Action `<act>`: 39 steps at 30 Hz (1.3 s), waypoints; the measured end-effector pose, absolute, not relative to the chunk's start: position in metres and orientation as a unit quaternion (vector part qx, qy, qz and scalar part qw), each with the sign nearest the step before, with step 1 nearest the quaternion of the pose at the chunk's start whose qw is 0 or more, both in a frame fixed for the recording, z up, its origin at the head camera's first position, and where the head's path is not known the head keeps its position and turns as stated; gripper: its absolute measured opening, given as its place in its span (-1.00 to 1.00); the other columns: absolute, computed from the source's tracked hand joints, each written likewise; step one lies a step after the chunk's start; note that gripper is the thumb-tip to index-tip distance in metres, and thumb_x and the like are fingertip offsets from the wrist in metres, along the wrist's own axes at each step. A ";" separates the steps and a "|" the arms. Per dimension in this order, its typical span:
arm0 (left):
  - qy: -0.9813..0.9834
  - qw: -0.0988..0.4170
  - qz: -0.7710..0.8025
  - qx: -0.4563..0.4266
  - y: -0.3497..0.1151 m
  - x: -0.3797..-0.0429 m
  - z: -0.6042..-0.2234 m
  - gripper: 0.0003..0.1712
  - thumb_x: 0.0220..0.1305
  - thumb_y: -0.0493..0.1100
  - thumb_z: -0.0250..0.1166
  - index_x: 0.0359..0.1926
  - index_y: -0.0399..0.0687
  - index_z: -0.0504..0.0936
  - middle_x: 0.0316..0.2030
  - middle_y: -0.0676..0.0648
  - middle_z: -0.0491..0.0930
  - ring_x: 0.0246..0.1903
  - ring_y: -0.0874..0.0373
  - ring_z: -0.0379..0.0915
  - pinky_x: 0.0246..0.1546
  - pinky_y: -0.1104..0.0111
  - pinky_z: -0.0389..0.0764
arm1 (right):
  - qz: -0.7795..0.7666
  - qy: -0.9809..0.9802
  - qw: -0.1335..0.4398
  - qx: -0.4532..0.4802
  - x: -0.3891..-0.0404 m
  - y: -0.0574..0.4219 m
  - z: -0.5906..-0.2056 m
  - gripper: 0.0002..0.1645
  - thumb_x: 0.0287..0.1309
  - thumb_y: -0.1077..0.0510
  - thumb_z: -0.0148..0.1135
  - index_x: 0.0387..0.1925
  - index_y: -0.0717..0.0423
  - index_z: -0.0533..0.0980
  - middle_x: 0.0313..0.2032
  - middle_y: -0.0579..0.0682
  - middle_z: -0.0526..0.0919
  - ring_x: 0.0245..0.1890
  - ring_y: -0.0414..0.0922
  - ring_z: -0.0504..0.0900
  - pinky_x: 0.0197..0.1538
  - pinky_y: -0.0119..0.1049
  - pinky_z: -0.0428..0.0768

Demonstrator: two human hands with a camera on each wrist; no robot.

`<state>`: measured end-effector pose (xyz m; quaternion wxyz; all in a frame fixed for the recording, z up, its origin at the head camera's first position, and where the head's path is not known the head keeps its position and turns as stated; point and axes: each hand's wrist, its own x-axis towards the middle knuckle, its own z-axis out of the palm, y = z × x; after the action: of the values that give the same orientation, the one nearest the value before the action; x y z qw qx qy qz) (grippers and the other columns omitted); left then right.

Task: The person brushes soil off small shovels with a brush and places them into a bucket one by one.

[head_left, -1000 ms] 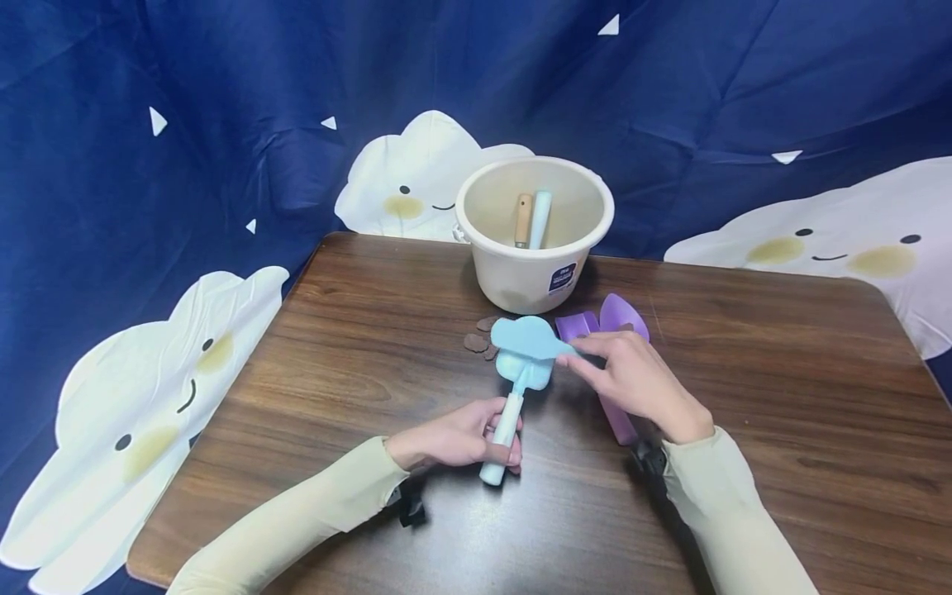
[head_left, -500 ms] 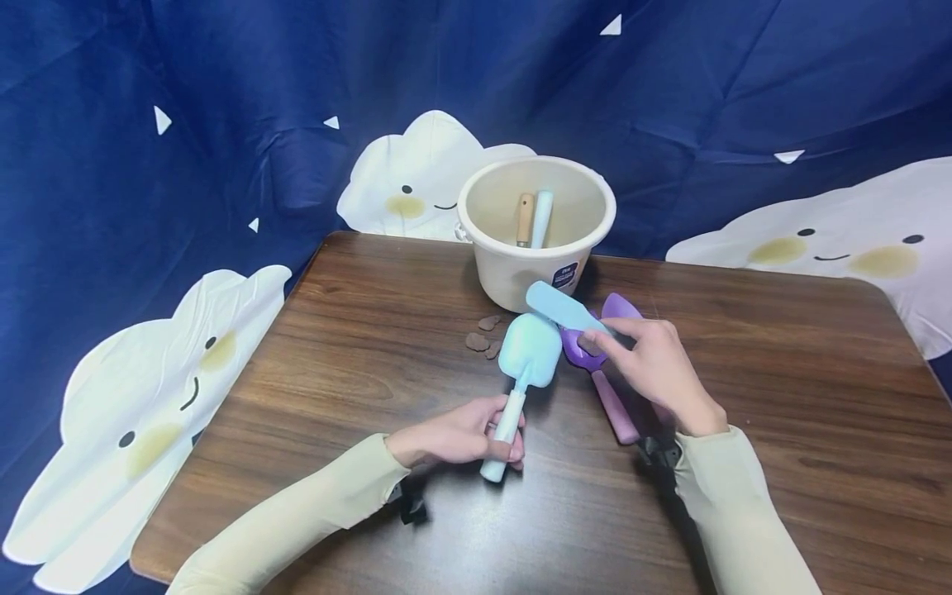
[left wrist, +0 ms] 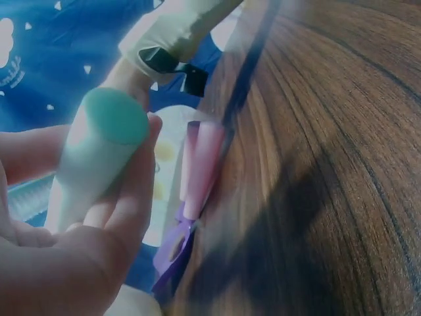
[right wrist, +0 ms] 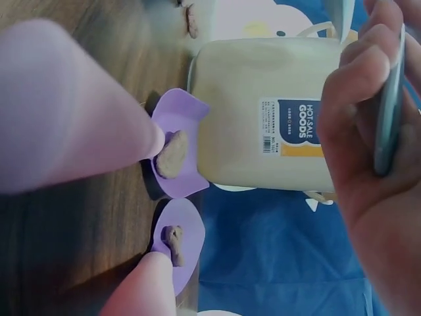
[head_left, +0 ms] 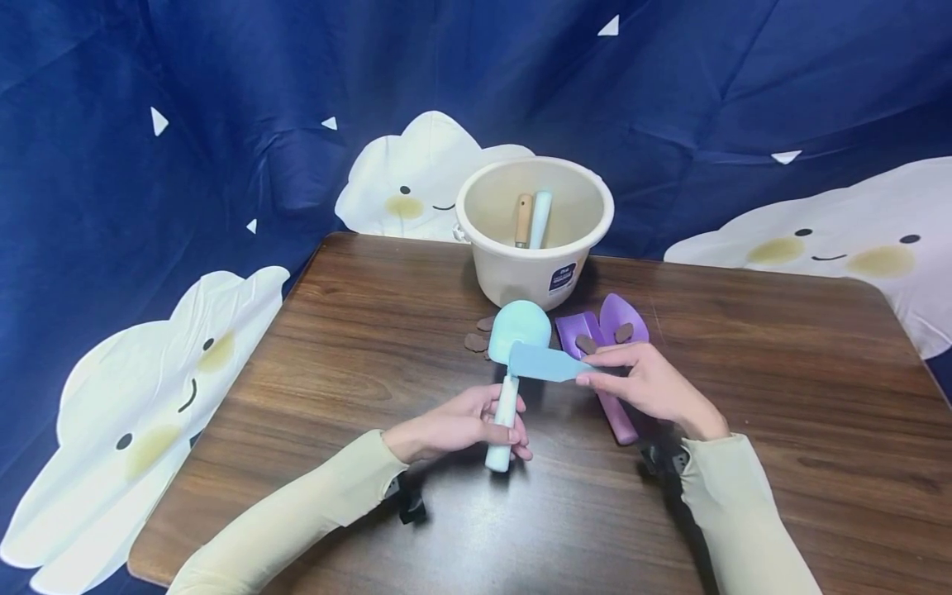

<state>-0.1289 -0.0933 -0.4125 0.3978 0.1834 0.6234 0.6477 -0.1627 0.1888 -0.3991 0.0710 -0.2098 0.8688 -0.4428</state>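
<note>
My left hand (head_left: 461, 426) grips the white handle of a mint-blue toy shovel (head_left: 521, 321), blade pointing away toward the bucket; the handle's green end (left wrist: 117, 116) shows close up in the left wrist view. My right hand (head_left: 654, 384) pinches a flat light-blue scraper-like piece (head_left: 546, 362) by its narrow end. In the head view its wide end overlaps the shovel's neck; whether they touch I cannot tell. The right wrist view has the piece edge-on between fingers and thumb. Brown clay-like lumps (head_left: 476, 341) lie left of the shovel blade, partly hidden by it.
A cream bucket (head_left: 516, 277) stands behind, with a wooden handle (head_left: 524, 216) and a pale blue handle (head_left: 541, 216) inside. Right of the shovel lie a square-ended purple shovel (right wrist: 181, 108) and a rounded purple one (right wrist: 191, 224), each bearing a brown lump.
The light-blue piece swings off the shovel blade toward the bucket, then back down across the shovel's neck. The shovel tips to show a rounder blade, and the left hand shifts slightly.
</note>
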 end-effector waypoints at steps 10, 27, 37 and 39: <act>0.607 0.423 0.647 0.184 -0.093 -0.126 -0.408 -0.54 0.22 -0.44 0.14 0.12 -0.41 0.22 -0.29 -0.21 0.66 -0.26 0.08 0.69 -0.05 0.17 0.66 | -0.437 0.874 0.075 -0.196 -0.168 0.192 -0.403 -0.70 0.07 0.02 0.42 -0.14 0.00 0.71 -0.16 -0.04 0.75 -0.18 -0.38 0.56 -0.11 -0.54 0.56; 0.621 0.419 0.626 0.216 -0.096 -0.123 -0.410 -0.57 0.21 -0.47 0.11 0.08 -0.49 0.20 -0.20 -0.51 0.56 -0.22 -0.04 0.68 0.03 -0.13 0.57 | -0.467 0.869 0.068 -0.151 -0.178 0.207 -0.406 -0.66 0.17 0.01 0.33 -0.08 0.10 0.67 -0.52 0.08 0.64 -0.53 -0.28 0.51 -0.54 -0.40 0.53; 0.613 0.428 0.626 0.221 -0.099 -0.123 -0.410 -0.58 0.23 -0.46 0.12 0.08 -0.46 0.22 -0.20 -0.51 0.56 -0.17 -0.22 0.65 0.02 -0.15 0.57 | -0.418 0.903 -0.006 -0.097 -0.180 0.216 -0.403 -0.57 0.17 -0.12 0.30 -0.09 0.09 0.68 -0.41 0.04 0.73 -0.45 -0.28 0.52 -0.37 -0.53 0.49; 0.619 0.424 0.619 0.230 -0.099 -0.124 -0.408 -0.57 0.23 -0.46 0.12 0.09 -0.46 0.22 -0.19 -0.51 0.56 -0.15 -0.31 0.62 0.01 -0.14 0.57 | -0.403 0.910 -0.016 -0.093 -0.179 0.218 -0.403 -0.57 0.17 -0.13 0.30 -0.10 0.08 0.69 -0.32 0.08 0.75 -0.41 -0.29 0.52 -0.32 -0.58 0.47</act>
<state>-0.1236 -0.0992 -0.4085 0.4242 0.2299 0.6193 0.6194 -0.1788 0.2178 -0.4026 -0.0156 -0.0934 0.9103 -0.4029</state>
